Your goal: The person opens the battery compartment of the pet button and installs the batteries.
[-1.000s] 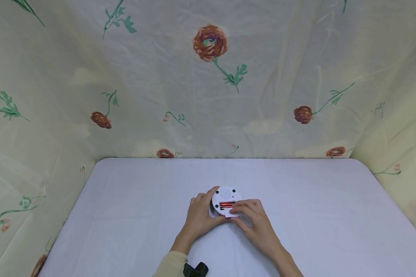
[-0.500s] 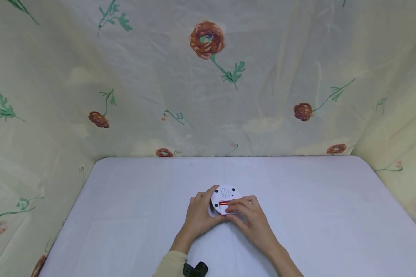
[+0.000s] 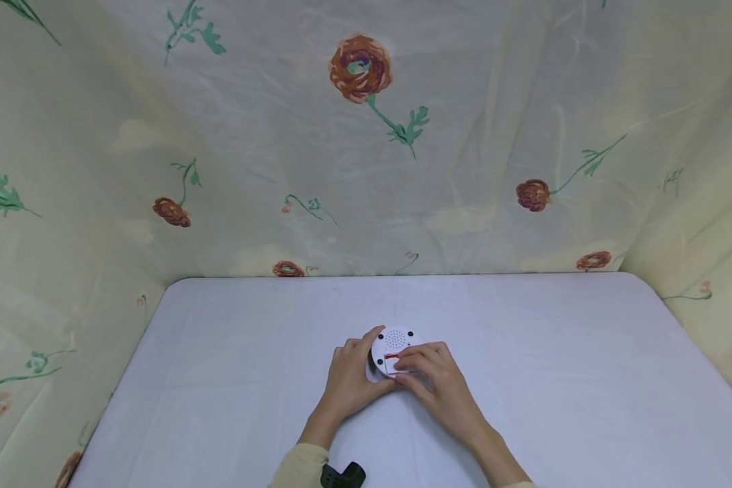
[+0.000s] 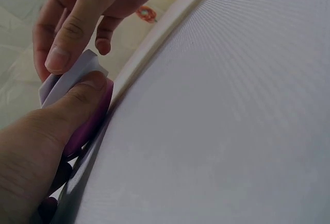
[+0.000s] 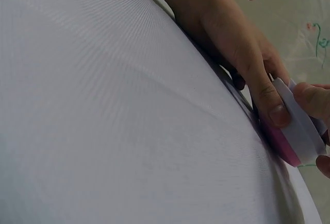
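Observation:
A round white battery-powered device [image 3: 396,336] lies with its underside up, showing speaker holes and dark round feet. Its pink side [image 5: 281,144] shows in the right wrist view. My left hand [image 3: 350,376] grips it around the left edge, thumb at the near rim. With fingertips on top and thumb at the near edge, my right hand [image 3: 442,383] holds the white battery cover [image 3: 391,367] over the compartment. Only a thin strip of a red battery [image 3: 392,356] shows above the cover. The right fingers hide the device's right part.
A white cloth covers the table [image 3: 219,366]. Flower-printed curtains [image 3: 463,135] hang behind it and along both sides. A dark wrist-worn device [image 3: 343,474] sits by the left sleeve [image 3: 299,466] at the near edge.
My right hand has moved the battery cover up and left over the compartment, so less of the red batteries shows. The left hand keeps its grip on the device.

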`<state>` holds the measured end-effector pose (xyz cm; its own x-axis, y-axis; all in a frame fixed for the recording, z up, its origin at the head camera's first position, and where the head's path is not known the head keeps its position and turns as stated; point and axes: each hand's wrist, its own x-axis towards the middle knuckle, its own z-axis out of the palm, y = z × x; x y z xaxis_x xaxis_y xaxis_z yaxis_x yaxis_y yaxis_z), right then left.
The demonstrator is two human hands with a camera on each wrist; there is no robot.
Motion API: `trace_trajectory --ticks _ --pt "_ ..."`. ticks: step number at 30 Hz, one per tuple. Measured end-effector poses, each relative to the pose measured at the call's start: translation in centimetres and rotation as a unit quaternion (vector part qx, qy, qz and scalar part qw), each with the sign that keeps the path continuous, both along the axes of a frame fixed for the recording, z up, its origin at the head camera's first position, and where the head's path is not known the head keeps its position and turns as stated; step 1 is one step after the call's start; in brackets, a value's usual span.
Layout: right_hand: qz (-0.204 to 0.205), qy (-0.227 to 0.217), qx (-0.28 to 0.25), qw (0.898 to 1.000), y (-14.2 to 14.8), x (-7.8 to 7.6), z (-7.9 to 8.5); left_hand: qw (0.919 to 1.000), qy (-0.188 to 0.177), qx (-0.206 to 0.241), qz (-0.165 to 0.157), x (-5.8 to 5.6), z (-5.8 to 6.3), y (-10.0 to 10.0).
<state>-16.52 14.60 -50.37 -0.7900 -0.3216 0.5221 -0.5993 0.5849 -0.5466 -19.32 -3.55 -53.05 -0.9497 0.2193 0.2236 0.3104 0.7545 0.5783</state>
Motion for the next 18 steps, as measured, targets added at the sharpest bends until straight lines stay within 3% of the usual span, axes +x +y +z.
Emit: trace_trajectory --ticks 12,18 --pt "-0.001 0.02 0.018 1.0 -0.06 -0.11 0.23 1.0 -0.006 -0.006 0.0 -0.21 -0.22 -0.02" --pt "0.003 0.021 0.007 1.0 0.11 -0.14 -0.12 0.9999 0.014 -0.003 -0.003 -0.29 -0.27 0.0"
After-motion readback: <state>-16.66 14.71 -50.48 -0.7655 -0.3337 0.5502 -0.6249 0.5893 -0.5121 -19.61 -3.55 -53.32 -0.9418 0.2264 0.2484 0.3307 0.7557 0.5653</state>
